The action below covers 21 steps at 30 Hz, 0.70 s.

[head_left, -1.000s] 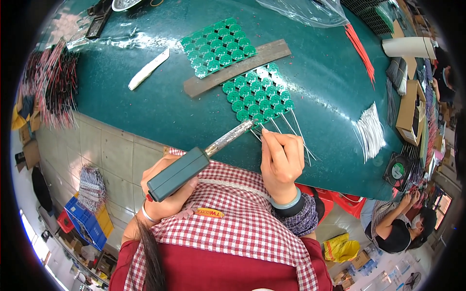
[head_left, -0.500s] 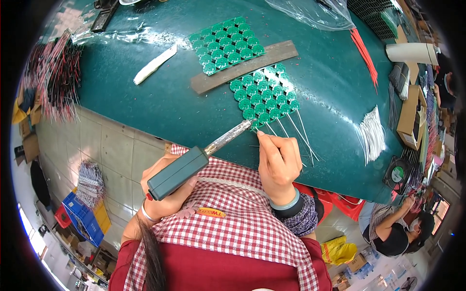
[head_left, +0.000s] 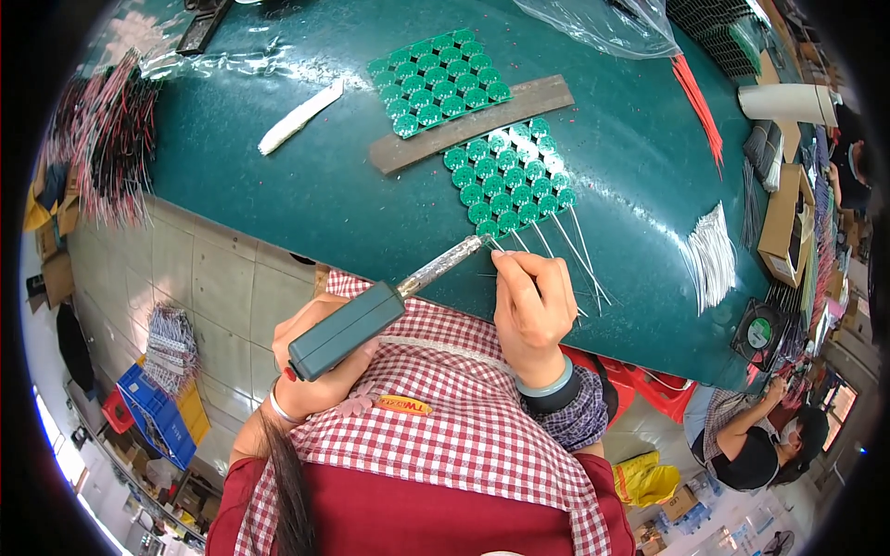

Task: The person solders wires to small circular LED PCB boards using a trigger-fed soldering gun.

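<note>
My left hand [head_left: 315,375] is wrapped round the dark green, boxy handle of a soldering iron [head_left: 348,329]. Its metal shaft points up and right, and the tip is just off the near-left corner of a green circuit board panel [head_left: 510,181] of joined round boards. At that corner my right hand [head_left: 535,310] pinches a thin wire [head_left: 496,246] between thumb and finger, its end close to the iron's tip. Several white wires [head_left: 579,255] stick out from the panel's near edge. Whether the pinched wire touches the board is too small to tell.
A flat bar [head_left: 473,125] lies between this panel and a second green panel [head_left: 436,83]. White wires [head_left: 712,259], red wires [head_left: 697,111] and a small fan [head_left: 758,334] are at the right. Red-and-black wires [head_left: 116,139] hang over the left edge. Another person [head_left: 760,440] sits at right.
The iron's tip has moved from over the panel's corner to just off its edge, beside the pinched wire. My right hand keeps nearly the same place and pinch.
</note>
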Each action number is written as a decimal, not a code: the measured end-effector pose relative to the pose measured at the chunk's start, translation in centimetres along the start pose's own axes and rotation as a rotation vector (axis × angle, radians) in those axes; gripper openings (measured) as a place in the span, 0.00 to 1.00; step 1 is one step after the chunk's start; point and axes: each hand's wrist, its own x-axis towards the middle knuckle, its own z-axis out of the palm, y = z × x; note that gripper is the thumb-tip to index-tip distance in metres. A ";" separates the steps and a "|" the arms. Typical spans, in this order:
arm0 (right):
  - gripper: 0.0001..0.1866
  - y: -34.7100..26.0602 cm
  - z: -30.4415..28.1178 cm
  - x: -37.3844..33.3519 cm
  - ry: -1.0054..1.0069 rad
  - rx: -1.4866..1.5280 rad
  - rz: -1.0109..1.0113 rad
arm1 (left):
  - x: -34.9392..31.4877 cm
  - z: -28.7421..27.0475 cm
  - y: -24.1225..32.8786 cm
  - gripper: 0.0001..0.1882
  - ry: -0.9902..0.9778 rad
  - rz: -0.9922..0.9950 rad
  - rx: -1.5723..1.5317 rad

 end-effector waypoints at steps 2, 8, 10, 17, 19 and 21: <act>0.17 0.0 0.0 0.0 0.002 0.003 -0.004 | 0.0 0.0 0.0 0.13 -0.013 0.015 0.017; 0.16 0.0 -0.1 0.0 -0.006 -0.002 -0.003 | 0.0 0.1 -0.1 0.12 0.004 0.015 0.008; 0.16 0.1 0.0 -0.1 -0.006 -0.002 -0.003 | -0.1 0.2 -0.1 0.12 0.000 0.025 0.021; 0.16 0.1 0.1 0.0 -0.005 0.004 -0.005 | -0.2 0.0 -0.2 0.11 0.005 0.016 0.016; 0.16 0.2 0.1 0.0 -0.004 0.001 0.000 | -0.1 -0.1 -0.1 0.12 0.001 0.038 0.025; 0.16 0.3 0.1 0.0 -0.004 0.000 0.002 | 0.0 -0.1 -0.1 0.12 0.000 0.059 0.037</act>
